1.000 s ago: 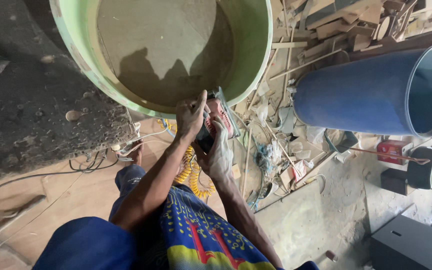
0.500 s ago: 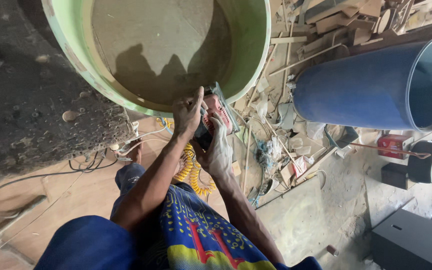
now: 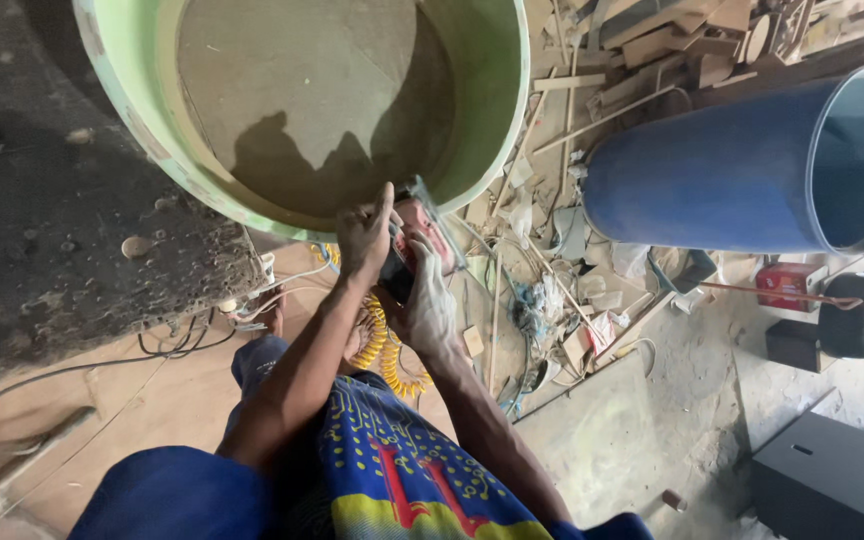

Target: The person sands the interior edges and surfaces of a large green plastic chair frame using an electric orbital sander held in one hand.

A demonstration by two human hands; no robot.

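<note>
Pale-green tub (image 3: 497,110) lying tilted on its side while both hands, left hand (image 3: 364,235) and right hand (image 3: 430,305), are clamping together a red-and-black power tool (image 3: 407,255) against its near rim.

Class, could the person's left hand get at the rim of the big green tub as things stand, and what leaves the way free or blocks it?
Probably yes. The left hand already lies against the green tub at its near rim, with nothing between them; it shares a small tool with the right hand.

A dusty concrete floor (image 3: 642,440) lies below a blue barrel (image 3: 742,170) on its side. Left of the barrel, wood scraps (image 3: 652,50) pile up; below it, a black box (image 3: 832,480).
</note>
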